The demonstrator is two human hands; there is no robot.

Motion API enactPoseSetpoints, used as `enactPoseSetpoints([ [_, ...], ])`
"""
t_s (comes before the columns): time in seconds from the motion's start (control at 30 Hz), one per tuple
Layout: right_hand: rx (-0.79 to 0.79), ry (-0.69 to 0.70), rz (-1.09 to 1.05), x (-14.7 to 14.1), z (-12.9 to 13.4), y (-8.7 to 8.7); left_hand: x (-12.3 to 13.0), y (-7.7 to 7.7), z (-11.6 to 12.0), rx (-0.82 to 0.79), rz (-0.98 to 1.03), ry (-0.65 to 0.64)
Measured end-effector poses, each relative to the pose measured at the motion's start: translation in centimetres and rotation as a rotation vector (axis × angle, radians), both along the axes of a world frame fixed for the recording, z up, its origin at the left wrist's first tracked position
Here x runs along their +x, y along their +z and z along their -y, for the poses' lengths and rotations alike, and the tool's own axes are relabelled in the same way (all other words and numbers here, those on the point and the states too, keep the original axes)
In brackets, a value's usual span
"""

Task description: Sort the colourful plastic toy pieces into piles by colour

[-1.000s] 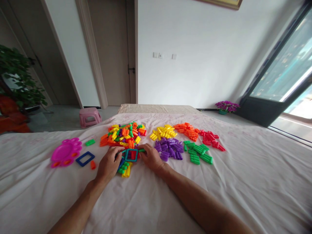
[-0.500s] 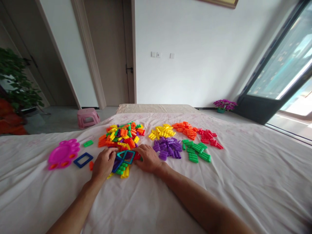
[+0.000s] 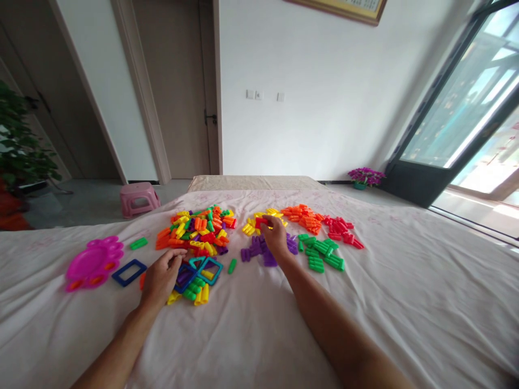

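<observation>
Red block (image 3: pixel 260 222) sits pinched in the outstretched right hand (image 3: pixel 275 233); left hand (image 3: pixel 161 273) curls, grip unclear.

Open cloth (image 3: pixel 259 335) lies between the forearms. A narrow lane divides the mixed pile (image 3: pixel 198 229) from the purple pile (image 3: pixel 255 247); a lone green piece (image 3: pixel 232 266) obstructs its near end. The right hand (image 3: pixel 276 236) blocks crossing above the purple pile. Right of the red pile (image 3: pixel 343 229), passage is unobstructed.
</observation>
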State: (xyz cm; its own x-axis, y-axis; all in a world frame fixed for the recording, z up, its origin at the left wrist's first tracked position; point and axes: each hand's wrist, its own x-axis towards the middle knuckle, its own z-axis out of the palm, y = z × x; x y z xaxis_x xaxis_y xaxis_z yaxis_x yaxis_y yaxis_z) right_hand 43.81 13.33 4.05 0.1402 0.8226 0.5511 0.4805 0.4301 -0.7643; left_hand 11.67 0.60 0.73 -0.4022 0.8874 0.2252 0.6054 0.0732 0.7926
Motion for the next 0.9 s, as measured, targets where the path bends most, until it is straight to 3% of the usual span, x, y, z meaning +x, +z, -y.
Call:
enactPoseSetpoints([
  [0.13, -0.021, -0.151, 0.012, 2.8, -1.8, -0.4, -0.1, -0.1, -0.1, -0.001, -0.012, -0.007],
  [0.23, 0.067, -0.152, 0.002, 2.9, -1.7, -0.2, 0.0, 0.0, -0.1, -0.009, -0.005, -0.007],
  [0.37, 0.111, 0.003, 0.075, 0.8, 0.1, 0.5, 0.2, 0.3, 0.0, -0.009, -0.018, -0.011],
  [0.53, 0.107, 0.393, 0.387, -2.8, 4.2, 1.4, 0.1, 0.4, 0.2, -0.015, -0.029, -0.002],
  [0.6, 0.110, 0.423, 0.524, -3.5, 5.1, 1.7, 0.1, 0.4, 0.2, -0.007, -0.027, -0.012],
  [0.7, 0.027, 0.238, 0.656, -2.9, 4.2, 2.3, 0.0, 0.3, 0.2, 0.001, -0.025, -0.032],
  [0.8, -0.160, -0.042, 0.705, -0.7, 1.5, 3.1, 0.0, 0.2, 0.0, -0.004, -0.033, -0.043],
  [0.9, -0.314, -0.221, 0.766, 1.5, -1.5, 4.2, -0.2, 0.1, -0.3, -0.004, -0.037, -0.039],
])
